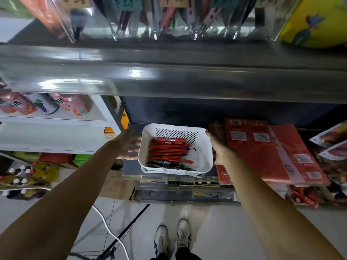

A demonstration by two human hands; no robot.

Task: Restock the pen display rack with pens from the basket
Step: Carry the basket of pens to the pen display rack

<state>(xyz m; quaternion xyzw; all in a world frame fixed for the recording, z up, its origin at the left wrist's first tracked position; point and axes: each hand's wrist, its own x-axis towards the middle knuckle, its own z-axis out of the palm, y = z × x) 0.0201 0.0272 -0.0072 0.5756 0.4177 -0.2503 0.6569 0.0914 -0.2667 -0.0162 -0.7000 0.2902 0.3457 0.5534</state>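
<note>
White plastic basket (204, 159) at the front of the lower shelf, well below the pen display rack (169, 25) at the top of the view. Inside, loose pens (167, 151), mostly red with a few blue and black, heaped crosswise on the floor of it.

Left hand (127, 147) against the left wall, fingers blurred. Right hand (219, 151) against the right wall, thumb at the rear corner of the rim, fingers hidden behind the basket. Cannot tell whether either has closed into a real grip.

Probably light, with stiff walls and a smooth rim that may be slippery. Best held by both side walls just under the rim and kept level, since loose pens would roll and spill at a tilt.

Overhead, a broad metal shelf edge (169, 76) juts out between basket and rack, so likely out toward the body first, then up. Red packets (259, 147) touching or just beside the right hand, crowding that side. Drink cans (71, 106) on the neighbouring shelf to the left, well apart. White cable (105, 222) on the floor by the feet.
</note>
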